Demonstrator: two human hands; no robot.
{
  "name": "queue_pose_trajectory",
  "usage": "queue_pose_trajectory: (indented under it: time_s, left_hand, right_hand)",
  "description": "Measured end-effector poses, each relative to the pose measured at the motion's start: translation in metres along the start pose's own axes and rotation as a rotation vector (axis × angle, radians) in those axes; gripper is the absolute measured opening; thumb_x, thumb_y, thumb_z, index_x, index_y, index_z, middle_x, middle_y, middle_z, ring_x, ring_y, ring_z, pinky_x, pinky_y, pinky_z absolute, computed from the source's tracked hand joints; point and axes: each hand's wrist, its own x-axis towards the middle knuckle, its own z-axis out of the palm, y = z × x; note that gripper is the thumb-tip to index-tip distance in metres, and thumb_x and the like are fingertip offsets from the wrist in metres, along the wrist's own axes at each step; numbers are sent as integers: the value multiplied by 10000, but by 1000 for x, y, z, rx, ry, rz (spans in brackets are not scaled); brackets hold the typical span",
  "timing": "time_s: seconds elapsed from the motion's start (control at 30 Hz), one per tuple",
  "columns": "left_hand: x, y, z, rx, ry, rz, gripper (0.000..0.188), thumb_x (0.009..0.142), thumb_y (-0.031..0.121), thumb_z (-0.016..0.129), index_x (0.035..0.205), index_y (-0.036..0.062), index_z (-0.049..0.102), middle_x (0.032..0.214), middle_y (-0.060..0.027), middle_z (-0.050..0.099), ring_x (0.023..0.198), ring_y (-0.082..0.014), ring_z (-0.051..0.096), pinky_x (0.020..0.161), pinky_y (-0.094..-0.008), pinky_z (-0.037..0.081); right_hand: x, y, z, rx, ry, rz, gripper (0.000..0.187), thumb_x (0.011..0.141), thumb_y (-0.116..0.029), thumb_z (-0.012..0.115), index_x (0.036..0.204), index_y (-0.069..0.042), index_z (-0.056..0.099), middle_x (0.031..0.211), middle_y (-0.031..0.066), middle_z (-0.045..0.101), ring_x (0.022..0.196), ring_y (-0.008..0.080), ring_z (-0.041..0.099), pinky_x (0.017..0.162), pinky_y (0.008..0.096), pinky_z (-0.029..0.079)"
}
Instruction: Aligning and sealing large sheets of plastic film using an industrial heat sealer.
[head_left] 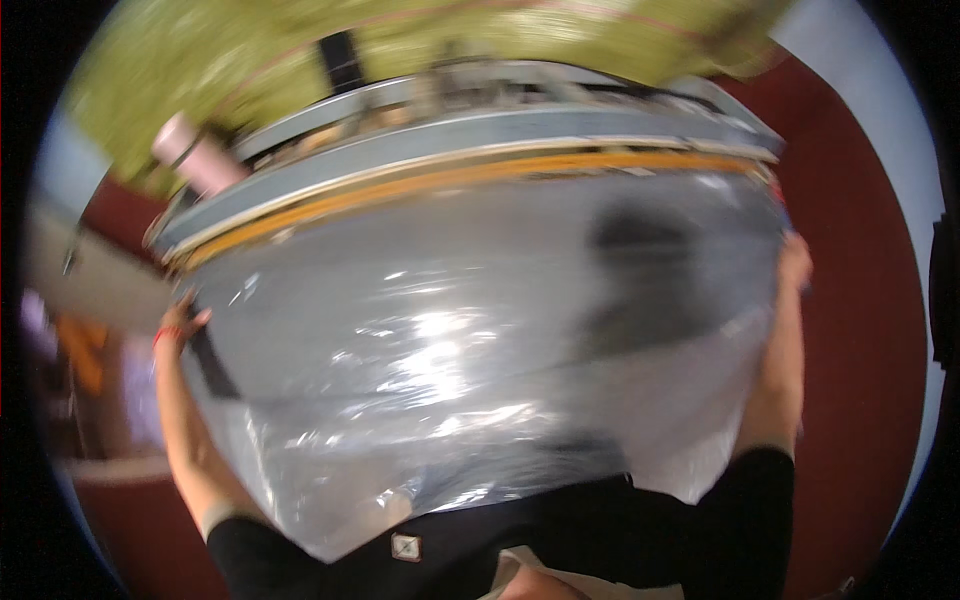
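Observation:
A wide sheet of clear, shiny plastic film (330, 330) spreads in front of me, over a grey surface and down toward my body. It is wrinkled and full of glare at the near side. At its far left edge is my left hand (180, 322), a red band on the wrist, thumb lying over the film and fingers at its edge. My right hand (796, 262) is closed on the far right edge, its fingers partly hidden and smeared by motion. Both arms reach out wide, one along each side of the film.
Beyond the film runs a blue-grey metal frame (440, 138) with an orange strip (420, 187) along it. A pink cylinder (200, 155) stands at its left end. Yellow-green wrapped material (230, 65) lies behind. The floor (850, 380) is dark red; a pale wall curves at right.

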Motion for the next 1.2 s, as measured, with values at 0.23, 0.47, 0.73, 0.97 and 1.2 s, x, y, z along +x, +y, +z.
queue_pose_trajectory:
  time_s: [0.23, 0.47, 0.73, 0.97, 1.2]
  left_hand:
    - [-44, 272, -40, -688, 50, 645, 217, 759, 159, 611, 911, 10, 571, 761, -49, 583, 631, -105, 524, 578, -233, 433]
    - [-286, 515, -31, -988, -1160, 1352, 329, 797, 58, 528, 1119, 7, 486, 1066, -123, 540, 985, -189, 520, 792, -277, 436]
    - [-378, 610, 54, -660, -629, 1535, 597, 774, 153, 589, 1274, 32, 286, 1274, -165, 347, 1142, -219, 379, 890, -330, 364]
    - [-364, 618, 88, -846, -390, 1410, 614, 745, 193, 613, 1237, -17, 312, 1156, -217, 443, 1038, -305, 456, 852, -362, 377]
    - [-355, 626, 122, -735, -786, 1306, 607, 766, 250, 608, 1210, -57, 331, 1105, -243, 475, 992, -277, 498, 841, -324, 396]
  right_hand:
    - [7, 15, -3, 545, -11, 146, 319, 723, -307, 641, 792, 2, 605, 721, 49, 606, 624, 109, 536, 613, 263, 440]
    - [12, 24, -7, 973, -272, 229, 199, 817, -208, 536, 704, -47, 509, 577, -14, 467, 502, 77, 421, 464, 228, 349]
    - [12, 21, -6, 893, -161, 298, 225, 805, -202, 550, 682, -14, 528, 584, 36, 518, 494, 121, 482, 461, 264, 403]
    - [13, 19, 0, 832, -104, 311, 225, 805, -213, 550, 676, -31, 521, 584, 21, 510, 496, 100, 467, 461, 248, 392]
    - [13, 19, -5, 808, -80, 278, 203, 797, -189, 558, 681, -24, 544, 584, 28, 522, 490, 114, 477, 472, 250, 388]
